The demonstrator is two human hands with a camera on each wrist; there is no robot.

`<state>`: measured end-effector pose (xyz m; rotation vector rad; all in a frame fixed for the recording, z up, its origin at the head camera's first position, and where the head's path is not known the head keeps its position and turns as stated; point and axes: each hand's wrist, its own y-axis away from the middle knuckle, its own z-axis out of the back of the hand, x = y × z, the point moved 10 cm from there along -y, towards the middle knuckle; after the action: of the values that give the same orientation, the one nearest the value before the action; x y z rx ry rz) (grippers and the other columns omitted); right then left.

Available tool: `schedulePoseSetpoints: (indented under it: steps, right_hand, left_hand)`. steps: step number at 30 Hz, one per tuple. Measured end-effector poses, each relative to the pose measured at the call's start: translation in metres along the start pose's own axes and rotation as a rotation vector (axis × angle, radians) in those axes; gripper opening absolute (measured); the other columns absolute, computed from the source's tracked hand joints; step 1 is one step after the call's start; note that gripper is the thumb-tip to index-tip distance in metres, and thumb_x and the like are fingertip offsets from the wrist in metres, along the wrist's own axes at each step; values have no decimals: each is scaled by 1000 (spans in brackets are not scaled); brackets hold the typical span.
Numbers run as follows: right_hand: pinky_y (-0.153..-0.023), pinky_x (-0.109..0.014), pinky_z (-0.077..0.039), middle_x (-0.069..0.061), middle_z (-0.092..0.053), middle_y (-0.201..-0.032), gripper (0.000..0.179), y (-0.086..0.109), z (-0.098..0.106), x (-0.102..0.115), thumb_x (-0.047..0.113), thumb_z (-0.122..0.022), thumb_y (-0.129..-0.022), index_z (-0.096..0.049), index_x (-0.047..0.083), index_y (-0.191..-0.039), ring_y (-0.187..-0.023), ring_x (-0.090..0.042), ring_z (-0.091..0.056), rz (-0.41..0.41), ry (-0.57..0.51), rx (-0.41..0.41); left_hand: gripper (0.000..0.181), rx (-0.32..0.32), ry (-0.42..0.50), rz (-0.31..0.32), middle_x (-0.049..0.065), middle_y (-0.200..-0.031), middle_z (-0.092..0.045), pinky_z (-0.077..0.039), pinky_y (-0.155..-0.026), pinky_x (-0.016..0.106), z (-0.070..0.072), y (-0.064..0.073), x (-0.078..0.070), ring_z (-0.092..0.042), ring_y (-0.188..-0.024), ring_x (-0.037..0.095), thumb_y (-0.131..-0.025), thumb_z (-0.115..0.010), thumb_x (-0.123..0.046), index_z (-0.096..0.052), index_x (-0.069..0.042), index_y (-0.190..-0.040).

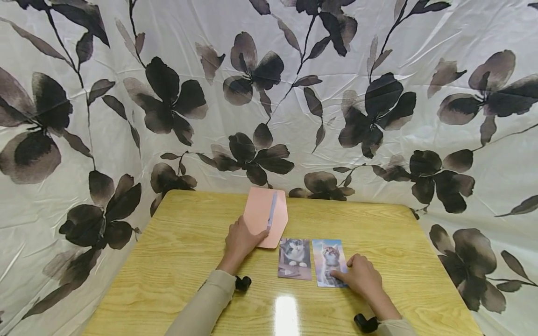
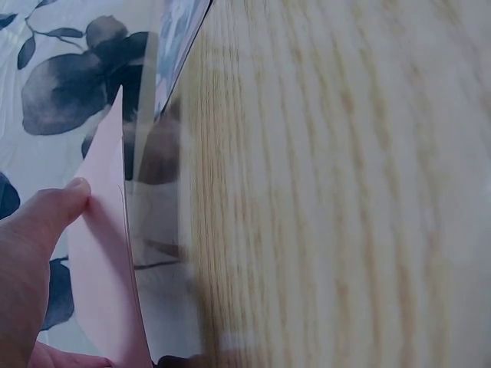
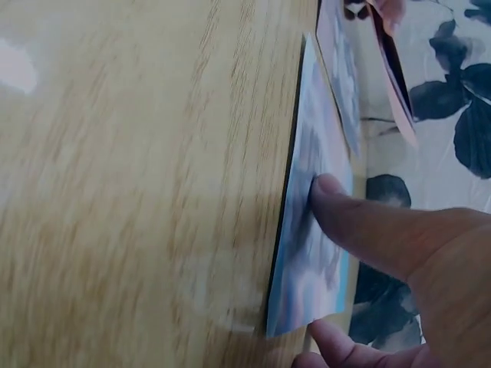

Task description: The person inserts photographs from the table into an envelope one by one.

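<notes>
My left hand (image 1: pixel 242 239) grips a pink envelope (image 1: pixel 257 210) near its lower left corner, thumb across its face. A narrow bluish strip (image 1: pixel 272 207) shows in the envelope's opening; what it belongs to is mostly hidden. The thumb also lies on the pink paper (image 2: pixel 103 230) in the left wrist view. My right hand (image 1: pixel 364 279) holds a kitten picture card (image 1: pixel 328 254) by its lower right part. Its thumb presses the printed face (image 3: pixel 307 253), and the fingers curl at the edge. A second cat card (image 1: pixel 295 263), grey and white, lies just left of it.
Both cards are on a yellow wood-grain table (image 1: pixel 189 219). A floral cloth (image 1: pixel 311 130) hangs right behind its far edge and along the sides. Each wrist wears a small black camera (image 1: pixel 243 283). Light glares on the front of the tabletop.
</notes>
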<state>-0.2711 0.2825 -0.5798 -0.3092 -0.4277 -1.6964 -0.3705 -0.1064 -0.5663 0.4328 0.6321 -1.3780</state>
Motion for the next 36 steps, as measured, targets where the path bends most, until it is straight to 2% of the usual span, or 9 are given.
schedulePoseSetpoints:
  steps: [12, 23, 31, 36]
  right_hand:
    - [-67, -45, -52, -12, -70, -103, 67, 4, 0, 3, 58, -94, -74, -66, 5, -101, -81, -23, -62, -13, -28, 1]
    - [-60, -36, -40, -5, -56, -80, 64, 7, -2, 3, 51, -94, -79, -53, 7, -100, -69, -22, -52, -22, -60, -7]
    - [-60, -39, -51, -10, -75, -98, 55, 8, -1, 1, 35, -88, -89, -63, -1, -122, -76, -21, -68, -6, -123, -4]
    - [-69, -47, -55, -8, -77, -96, 40, 7, 4, -2, 24, -84, -93, -69, 0, -121, -82, -24, -71, 6, -172, -23]
  left_hand:
    - [108, 7, -11, 3, 25, -134, -64, -54, -93, 57, -1, 2, 0, -60, -117, 41, -80, -88, -63, -47, 6, -152]
    - [108, 4, -21, -2, 25, -135, -64, -54, -94, 57, 0, 2, -2, -59, -119, 41, -80, -88, -63, -46, 6, -153]
    - [109, 7, -21, -6, 26, -135, -64, -55, -94, 57, 0, 2, -4, -60, -119, 42, -80, -87, -63, -46, 7, -153]
    - [108, 3, -13, -6, 26, -134, -64, -54, -94, 57, 1, 3, -4, -60, -119, 42, -80, -87, -63, -46, 7, -153]
